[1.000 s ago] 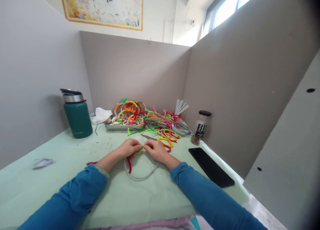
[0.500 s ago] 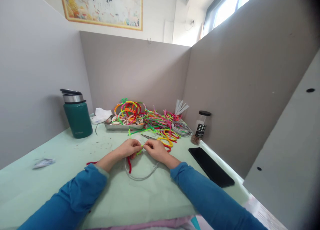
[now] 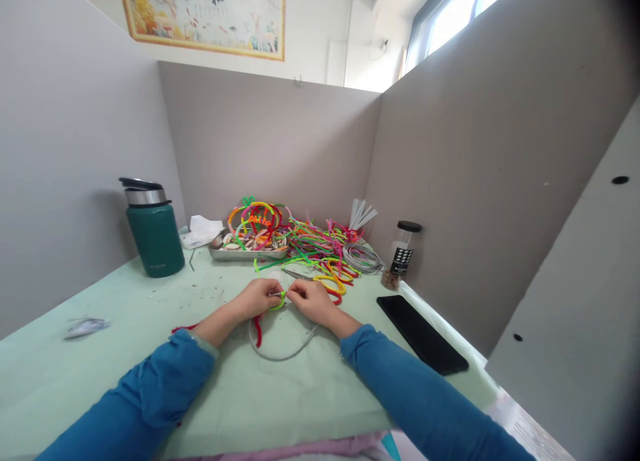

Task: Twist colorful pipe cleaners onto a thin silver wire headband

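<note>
My left hand [image 3: 260, 297] pinches the green stem [image 3: 278, 305] — right hand's [image 3: 314, 302] hold I can't tell; probably winding; next wants the wire [image 3: 281, 359] steadied.

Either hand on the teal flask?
No, the left hand and right hand are close together by the lime-green pipe cleaner, while the teal flask stands apart, off to the left.
</note>
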